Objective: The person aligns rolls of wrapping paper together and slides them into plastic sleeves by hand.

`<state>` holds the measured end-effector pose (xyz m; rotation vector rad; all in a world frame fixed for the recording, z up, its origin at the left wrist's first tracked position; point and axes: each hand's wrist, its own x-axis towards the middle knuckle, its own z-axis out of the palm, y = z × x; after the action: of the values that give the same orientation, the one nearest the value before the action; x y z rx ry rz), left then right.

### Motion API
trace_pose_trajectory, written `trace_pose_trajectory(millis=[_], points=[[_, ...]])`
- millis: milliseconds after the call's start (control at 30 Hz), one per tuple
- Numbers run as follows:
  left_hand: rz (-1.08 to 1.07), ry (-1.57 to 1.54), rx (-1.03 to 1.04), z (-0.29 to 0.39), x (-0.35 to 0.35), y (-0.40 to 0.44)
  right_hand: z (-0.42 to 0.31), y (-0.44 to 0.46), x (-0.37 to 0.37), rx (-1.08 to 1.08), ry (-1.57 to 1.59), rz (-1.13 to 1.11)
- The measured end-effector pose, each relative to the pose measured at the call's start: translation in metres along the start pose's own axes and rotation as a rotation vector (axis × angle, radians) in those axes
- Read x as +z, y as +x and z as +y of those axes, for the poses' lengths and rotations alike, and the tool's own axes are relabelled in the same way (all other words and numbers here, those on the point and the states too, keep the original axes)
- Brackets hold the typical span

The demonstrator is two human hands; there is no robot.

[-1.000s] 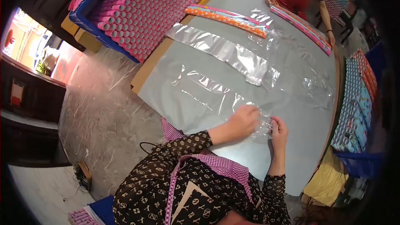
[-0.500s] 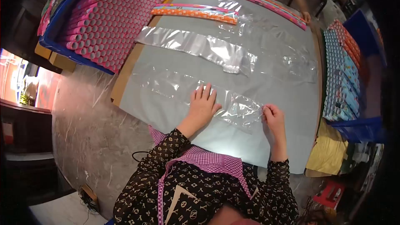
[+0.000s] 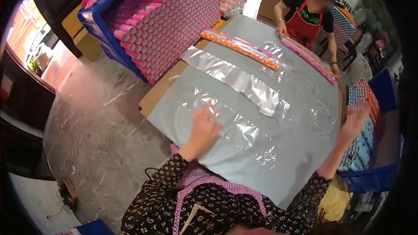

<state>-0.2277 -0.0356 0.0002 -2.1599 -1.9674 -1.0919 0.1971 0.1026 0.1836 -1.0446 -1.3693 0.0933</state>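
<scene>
Basically, left hand (image 3: 205,126) is over the left part of the near clear plastic sleeve (image 3: 247,132), blurred; can't tell if the fingers are apart or together, or if they touch the film. Right hand (image 3: 356,122) is off at the right, in front of the blue and orange rolls (image 3: 361,146), also blurred; finger state and contact can't be told.

Near clear plastic sleeve lies flat on the grey tabletop (image 3: 296,148), slanting from the left side toward the near right, shiny creases along it. Just beyond it, a brighter plastic strip (image 3: 235,79) runs roughly parallel. More clear film (image 3: 314,104) lies on the right part of the table. Farther off, an orange, pink and blue roll bundle (image 3: 239,50) lies on the far left side.

At the far right side, a co-worker in a red apron (image 3: 301,27) has both hands at a second roll bundle (image 3: 309,61). Left blue bin (image 3: 98,28) holds many pink rolls (image 3: 167,26), open ends showing. Right blue bin (image 3: 374,177) holds the blue and orange rolls; yellow material (image 3: 336,201) sits near it.
</scene>
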Motion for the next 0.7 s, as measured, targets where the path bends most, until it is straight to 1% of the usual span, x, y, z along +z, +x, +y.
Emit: trace_pose_trajectory(millis=[33, 100, 133, 167, 200, 233, 300, 367, 433, 500, 533, 567, 633, 700], points=[[0.057, 0.047, -0.026, -0.018, -0.008, -0.005, -0.026, 0.025, 0.005, -0.047, 0.05, 0.127], [0.14, 0.081, -0.163, -0.048, -0.03, -0.015, -0.052, 0.061, 0.026, -0.077, 0.441, 0.372], [0.146, 0.082, -0.167, -0.064, -0.039, -0.024, -0.047, 0.072, 0.041, -0.106, 0.53, 0.299], [0.174, 0.117, -0.247, -0.079, -0.046, -0.034, -0.043, 0.082, 0.057, -0.139, 0.618, 0.227], [0.204, 0.15, -0.324, -0.09, -0.051, -0.04, -0.069, 0.076, 0.095, -0.197, 0.501, 0.131], [0.213, 0.147, -0.324, -0.094, -0.057, -0.044, -0.102, 0.063, 0.137, -0.255, 0.381, 0.035], [0.2, 0.203, -0.361, -0.094, -0.067, -0.049, -0.115, 0.053, 0.189, -0.365, 0.348, -0.213], [0.188, 0.177, -0.371, -0.092, -0.064, -0.051, -0.136, 0.048, 0.236, -0.362, 0.271, -0.401], [0.169, 0.15, -0.379, -0.087, -0.058, -0.052, -0.145, 0.055, 0.288, -0.619, 0.194, -0.432], [0.168, 0.093, -0.338, -0.084, -0.051, -0.05, -0.165, 0.058, 0.335, -0.719, 0.102, -0.48], [0.168, 0.039, -0.35, -0.083, -0.049, -0.05, -0.176, 0.057, 0.358, -0.758, 0.093, -0.51], [0.174, 0.037, -0.345, -0.083, -0.043, -0.052, -0.186, 0.055, 0.38, -0.797, 0.082, -0.542], [0.112, 0.096, -0.363, -0.088, -0.03, -0.059, -0.192, 0.05, 0.429, -0.856, 0.05, -0.55], [0.156, 0.128, -0.328, -0.089, -0.027, -0.059, -0.201, 0.041, 0.47, -0.88, 0.001, -0.559]])
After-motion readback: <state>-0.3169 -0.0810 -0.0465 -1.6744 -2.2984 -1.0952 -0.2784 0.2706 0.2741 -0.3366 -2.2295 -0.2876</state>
